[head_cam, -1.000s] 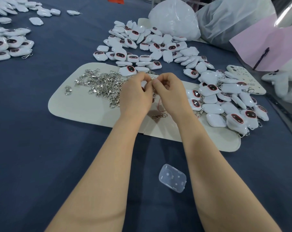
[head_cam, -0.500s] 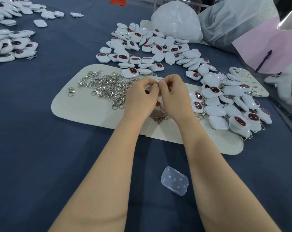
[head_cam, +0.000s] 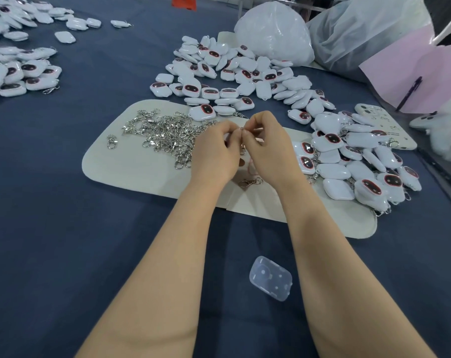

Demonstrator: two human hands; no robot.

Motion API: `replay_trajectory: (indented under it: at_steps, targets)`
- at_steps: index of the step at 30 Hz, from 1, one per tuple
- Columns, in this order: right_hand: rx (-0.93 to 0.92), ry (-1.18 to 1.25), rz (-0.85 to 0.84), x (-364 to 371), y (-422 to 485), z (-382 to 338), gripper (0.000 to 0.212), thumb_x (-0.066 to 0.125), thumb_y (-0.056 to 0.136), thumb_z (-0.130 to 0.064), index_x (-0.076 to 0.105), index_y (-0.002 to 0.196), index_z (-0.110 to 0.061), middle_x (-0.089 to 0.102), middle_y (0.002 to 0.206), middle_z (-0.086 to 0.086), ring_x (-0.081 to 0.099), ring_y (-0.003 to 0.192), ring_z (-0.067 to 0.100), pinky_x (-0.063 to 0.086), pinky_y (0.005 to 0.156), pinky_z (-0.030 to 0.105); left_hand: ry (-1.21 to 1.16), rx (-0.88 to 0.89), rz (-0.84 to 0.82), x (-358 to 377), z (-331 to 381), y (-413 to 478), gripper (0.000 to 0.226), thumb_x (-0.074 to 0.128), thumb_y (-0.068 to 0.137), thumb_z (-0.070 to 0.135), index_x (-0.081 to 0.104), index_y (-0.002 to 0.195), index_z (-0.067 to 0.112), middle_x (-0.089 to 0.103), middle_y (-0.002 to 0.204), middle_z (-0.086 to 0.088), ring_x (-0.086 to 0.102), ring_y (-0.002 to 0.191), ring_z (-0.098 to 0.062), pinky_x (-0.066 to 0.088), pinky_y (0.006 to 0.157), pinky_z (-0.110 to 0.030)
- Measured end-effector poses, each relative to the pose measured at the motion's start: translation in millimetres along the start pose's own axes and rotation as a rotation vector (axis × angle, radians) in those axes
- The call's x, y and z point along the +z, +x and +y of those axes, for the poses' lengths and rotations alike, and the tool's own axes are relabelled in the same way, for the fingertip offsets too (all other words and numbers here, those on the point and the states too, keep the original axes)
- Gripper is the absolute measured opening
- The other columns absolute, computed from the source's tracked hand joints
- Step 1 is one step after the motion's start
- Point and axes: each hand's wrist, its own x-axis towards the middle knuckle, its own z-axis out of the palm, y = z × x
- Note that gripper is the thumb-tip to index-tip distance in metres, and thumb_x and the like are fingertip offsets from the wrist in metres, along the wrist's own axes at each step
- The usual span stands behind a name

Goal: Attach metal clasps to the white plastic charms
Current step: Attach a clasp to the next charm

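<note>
Currently both hands meet above the cream mat (head_cam: pixel 131 171), backs toward the camera. The left hand (head_cam: pixel 214 153) and right hand (head_cam: pixel 268 151) each have fingers curled, thumb and forefinger tips pressed together on the held clasp (head_cam: pixel 241 129), a small metal piece caught between the two hands. Whether a charm is also held cannot be told; the curled fingers hide it.

The clasp pile (head_cam: pixel 165 133) lies on the mat just left of the left hand. A single clasp (head_cam: pixel 112 141) sits apart near the mat's left edge. A loose clasp (head_cam: pixel 248 182) lies on the mat below the wrists.

Charms:
- far pile (head_cam: pixel 232 73), white with dark red-rimmed ovals, beyond the mat on the blue cloth (head_cam: pixel 64 228);
- right pile (head_cam: pixel 361 161), overlapping the mat's right end, several with clasps showing at their edges;
- left pile (head_cam: pixel 20 71), well apart at the left edge.

A clear plastic case (head_cam: pixel 270 278) lies on the cloth between the forearms. A white bag (head_cam: pixel 276 34) stands behind the far pile. A pen (head_cam: pixel 410 93) lies on a pink sheet (head_cam: pixel 426 63) at right.
</note>
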Motion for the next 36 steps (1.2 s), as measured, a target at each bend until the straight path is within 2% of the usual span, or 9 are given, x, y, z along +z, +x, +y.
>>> replay_trajectory:
  at_steps: [6,8,13,20,24,26,28,32,36]
  targets:
    - [0.028,0.095,0.050,-2.2,-0.3,-1.4,0.006,0.051,0.094,-0.010,0.048,0.092,-0.015,0.056,0.085,-0.002,0.059,0.076,0.023,0.046,0.049,0.022,-0.053,0.040,-0.032,-1.4,1.2,1.0,0.019,0.047,0.097,0.017,0.065,0.093,0.013,0.066,0.079,0.002,0.067,0.060,-0.016,0.055,0.068,-0.040]
    - [0.031,0.097,0.051,-2.1,-0.6,-1.7,0.004,0.051,0.094,-0.011,0.048,0.093,-0.014,0.056,0.085,-0.002,0.061,0.077,0.025,0.048,0.055,0.027,-0.062,0.043,-0.032,-1.0,1.5,0.4,0.019,0.047,0.097,0.017,0.065,0.091,0.014,0.066,0.077,0.003,0.067,0.059,-0.016,0.055,0.068,-0.040]
    - [0.017,0.090,0.001,-0.8,-1.1,-3.5,0.006,0.051,0.094,-0.008,0.048,0.092,-0.013,0.055,0.084,-0.007,0.062,0.088,0.022,0.050,0.083,0.042,-0.089,0.022,0.006,-0.2,-0.7,0.8,0.020,0.047,0.096,0.016,0.065,0.087,0.014,0.066,0.077,0.001,0.067,0.064,-0.021,0.055,0.070,-0.041]
    - [-0.033,0.042,-0.006,-1.4,-0.4,-3.0,0.009,0.052,0.093,-0.006,0.047,0.089,-0.012,0.054,0.082,-0.007,0.058,0.082,0.017,0.045,0.074,0.024,-0.205,-0.058,-0.021,-0.6,-2.3,3.0,0.021,0.048,0.096,0.013,0.063,0.082,0.017,0.064,0.079,0.001,0.068,0.071,-0.030,0.055,0.077,-0.046]
    - [-0.063,-0.009,0.068,2.0,-1.3,-3.3,0.009,0.052,0.093,-0.005,0.048,0.091,-0.013,0.055,0.089,-0.001,0.053,0.084,0.014,0.040,0.072,0.014,-0.301,-0.103,-0.047,-1.4,1.0,3.0,0.020,0.047,0.098,0.014,0.061,0.085,0.016,0.062,0.081,0.006,0.063,0.046,-0.008,0.054,0.056,-0.028]
    - [-0.048,-0.017,0.108,2.7,-2.1,-3.0,0.008,0.051,0.093,-0.005,0.049,0.092,-0.013,0.056,0.090,0.000,0.052,0.084,0.015,0.039,0.072,0.015,-0.334,-0.123,-0.043,-0.4,2.9,2.9,0.017,0.046,0.098,0.016,0.062,0.094,0.011,0.062,0.089,0.004,0.064,0.048,-0.007,0.050,0.049,-0.022]
    - [-0.016,-0.019,0.138,1.1,-1.8,-2.2,0.007,0.050,0.093,-0.005,0.048,0.091,-0.012,0.058,0.091,0.005,0.056,0.086,0.019,0.043,0.075,0.021,-0.337,-0.149,0.006,0.1,2.4,2.9,0.014,0.045,0.099,0.019,0.058,0.100,0.013,0.060,0.098,0.003,0.066,0.054,-0.009,0.051,0.052,-0.025]
    - [0.033,-0.048,0.115,-0.4,-1.6,-2.2,0.006,0.049,0.094,-0.006,0.048,0.092,-0.012,0.062,0.094,0.012,0.059,0.089,0.025,0.046,0.081,0.033,-0.413,-0.182,0.064,-0.2,3.8,0.7,0.005,0.048,0.094,0.017,0.047,0.095,0.022,0.053,0.091,0.011,0.057,0.041,-0.002,0.049,0.058,-0.027]
    - [0.030,-0.067,0.100,2.4,-0.9,-1.9,0.007,0.050,0.094,-0.007,0.048,0.091,-0.013,0.060,0.090,0.006,0.056,0.085,0.020,0.042,0.073,0.022,-0.400,-0.160,0.049,0.4,4.6,-0.1,0.013,0.050,0.087,0.013,0.047,0.089,0.026,0.059,0.084,0.007,0.056,0.043,-0.003,0.050,0.063,-0.032]
